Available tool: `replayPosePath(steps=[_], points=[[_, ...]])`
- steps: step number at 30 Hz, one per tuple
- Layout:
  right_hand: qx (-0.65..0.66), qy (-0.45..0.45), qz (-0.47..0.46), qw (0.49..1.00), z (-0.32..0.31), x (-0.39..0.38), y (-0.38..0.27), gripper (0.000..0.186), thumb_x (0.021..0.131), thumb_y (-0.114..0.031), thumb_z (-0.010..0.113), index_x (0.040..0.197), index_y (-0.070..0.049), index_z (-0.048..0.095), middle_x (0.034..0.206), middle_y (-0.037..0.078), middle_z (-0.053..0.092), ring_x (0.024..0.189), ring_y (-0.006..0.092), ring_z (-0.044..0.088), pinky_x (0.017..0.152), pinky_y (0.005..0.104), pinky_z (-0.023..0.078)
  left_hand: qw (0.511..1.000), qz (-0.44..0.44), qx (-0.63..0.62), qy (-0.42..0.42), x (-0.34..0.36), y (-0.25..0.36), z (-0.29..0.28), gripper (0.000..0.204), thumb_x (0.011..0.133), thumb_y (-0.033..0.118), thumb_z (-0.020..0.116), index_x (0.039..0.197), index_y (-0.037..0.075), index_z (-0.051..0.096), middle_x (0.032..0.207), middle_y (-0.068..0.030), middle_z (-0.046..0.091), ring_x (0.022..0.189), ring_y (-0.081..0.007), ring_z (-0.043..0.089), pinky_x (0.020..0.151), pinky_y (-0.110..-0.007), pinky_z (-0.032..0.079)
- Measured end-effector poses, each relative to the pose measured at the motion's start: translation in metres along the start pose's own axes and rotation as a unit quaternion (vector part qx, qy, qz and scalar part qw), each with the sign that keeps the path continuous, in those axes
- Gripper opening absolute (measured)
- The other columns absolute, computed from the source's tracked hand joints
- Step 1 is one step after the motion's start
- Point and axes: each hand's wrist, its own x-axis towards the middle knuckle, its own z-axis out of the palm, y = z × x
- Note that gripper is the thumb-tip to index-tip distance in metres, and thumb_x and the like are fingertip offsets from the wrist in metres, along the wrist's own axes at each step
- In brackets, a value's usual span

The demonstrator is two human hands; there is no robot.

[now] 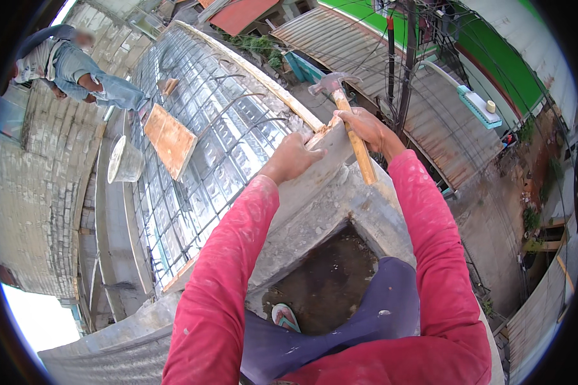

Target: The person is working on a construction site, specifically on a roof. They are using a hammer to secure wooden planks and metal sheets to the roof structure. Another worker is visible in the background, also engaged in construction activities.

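Observation:
My right hand is closed round a claw hammer, whose light wooden handle slants down below the fist. The steel hammer head points up and away, beyond the wood. Close by on the left, my left hand has its fingers curled over the near end of a rough wooden board at the corner of the concrete ledge, thumb lying along the side. Whether a nail is between those fingers I cannot make out. Both hands are near each other at the ledge's outer corner.
A steel rebar grid over shiny metal decking spreads left, carrying a plywood piece and a white bucket. Another person stands at the far left. Beyond the right edge are a drop, a utility pole with wires, and corrugated roofs.

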Motion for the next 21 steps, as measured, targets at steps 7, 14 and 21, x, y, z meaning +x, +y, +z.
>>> replayPosePath(steps=[7, 14, 21], points=[[0.038, -0.043, 0.004, 0.998, -0.001, 0.008, 0.003, 0.041, 0.1, -0.037, 0.057, 0.107, 0.003, 0.063, 0.094, 0.007, 0.064, 0.082, 0.0157, 0.061, 0.075, 0.0321, 0.051, 0.998, 0.005, 0.057, 0.015, 0.003, 0.0, 0.001, 0.051, 0.085, 0.038, 0.071, 0.116, -0.003, 0.068, 0.095, -0.0291, 0.069, 0.094, -0.0403, 0.068, 0.087, -0.045, 0.05], [-0.019, 0.08, -0.06, 0.995, 0.004, -0.002, 0.022, 0.041, 0.102, -0.038, 0.055, 0.103, 0.001, 0.067, 0.086, 0.003, 0.063, 0.077, 0.0115, 0.054, 0.073, 0.0311, 0.046, 0.999, -0.021, 0.016, -0.033, 0.006, 0.009, -0.003, 0.042, 0.087, 0.033, 0.07, 0.107, -0.004, 0.068, 0.087, -0.0284, 0.067, 0.086, -0.0425, 0.067, 0.08, -0.046, 0.05], [0.066, 0.135, -0.089, 0.985, 0.034, -0.019, 0.02, 0.036, 0.107, -0.027, 0.044, 0.1, 0.001, 0.065, 0.101, 0.012, 0.071, 0.092, 0.0142, 0.065, 0.088, 0.0301, 0.05, 0.996, -0.051, -0.019, -0.066, 0.007, 0.014, -0.012, 0.032, 0.088, 0.029, 0.07, 0.091, -0.003, 0.065, 0.078, -0.0255, 0.065, 0.075, -0.0438, 0.065, 0.069, -0.047, 0.051]])
